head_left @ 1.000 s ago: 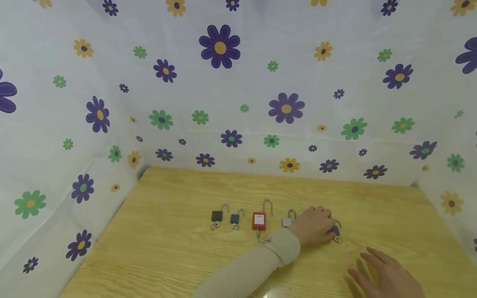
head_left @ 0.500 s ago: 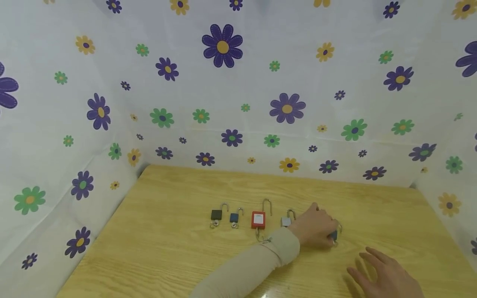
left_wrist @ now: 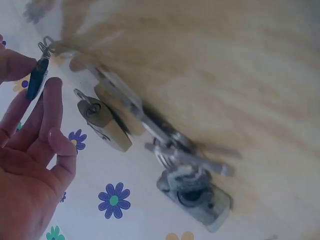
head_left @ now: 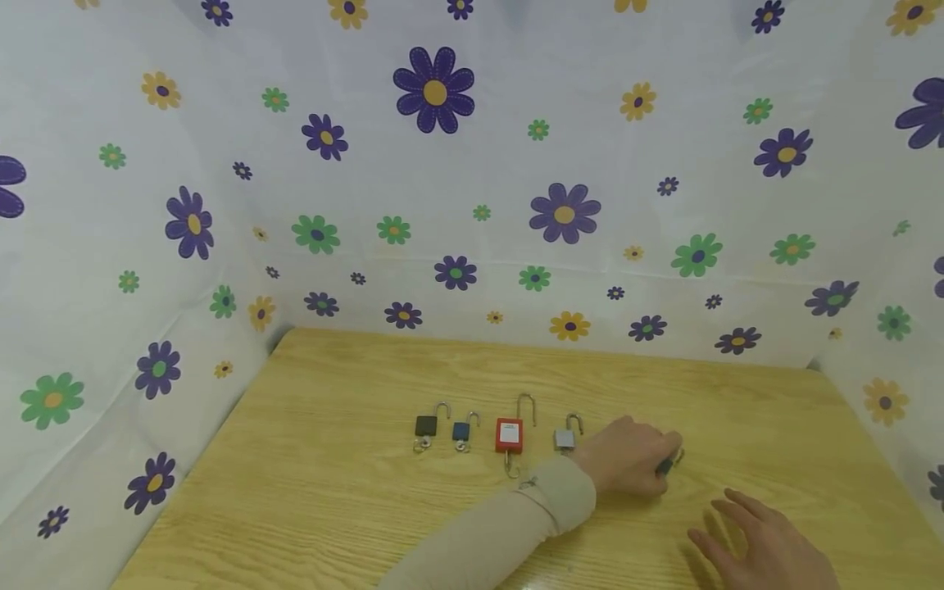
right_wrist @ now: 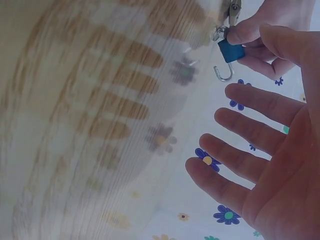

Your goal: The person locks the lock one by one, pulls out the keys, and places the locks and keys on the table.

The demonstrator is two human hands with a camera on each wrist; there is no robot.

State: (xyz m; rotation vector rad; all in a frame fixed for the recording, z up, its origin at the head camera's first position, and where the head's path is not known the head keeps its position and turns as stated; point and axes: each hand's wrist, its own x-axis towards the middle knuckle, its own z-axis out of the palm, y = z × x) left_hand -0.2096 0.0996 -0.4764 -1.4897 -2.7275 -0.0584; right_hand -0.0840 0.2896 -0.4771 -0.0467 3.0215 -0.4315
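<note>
**Blue padlock lifted off the table, right end of the row**

Now the left hand (head_left: 627, 465) pinches a small blue padlock (right_wrist: 231, 50) between thumb and fingertips, at the right end of the row on the wooden table (head_left: 332, 508). The right wrist view shows the lock clear of the board, shackle swung open and hanging down, a key ring at its other end. A second ago this lock lay flat under the same hand; half a second ago the fingers were closing on it. So the grasp looks complete and the lift begun.

The right hand (head_left: 767, 549) hovers near and to the right, fingers spread, holding nothing; its place is much as before.

Left of the held lock, unmoved: silver padlock (head_left: 565, 436), red padlock (head_left: 510, 434), a second blue padlock (head_left: 461, 431), black padlock (head_left: 425, 424), all with shackles open.
</note>
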